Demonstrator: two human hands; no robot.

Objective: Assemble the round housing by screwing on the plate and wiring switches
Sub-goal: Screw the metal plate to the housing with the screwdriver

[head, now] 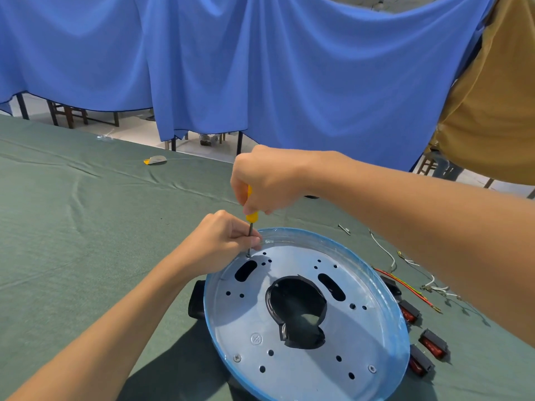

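Green-clothed table [86, 212], round housing [318, 241], switches [434, 344], loose wires [405, 285]

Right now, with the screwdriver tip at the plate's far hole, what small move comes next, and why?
Probably turn the screwdriver with the right hand to drive the far screw down: the left hand pinches the shaft steady, and two near-edge screws already look seated.

Bare left hand [223, 244], bare right hand [266, 178], both forearms uncovered
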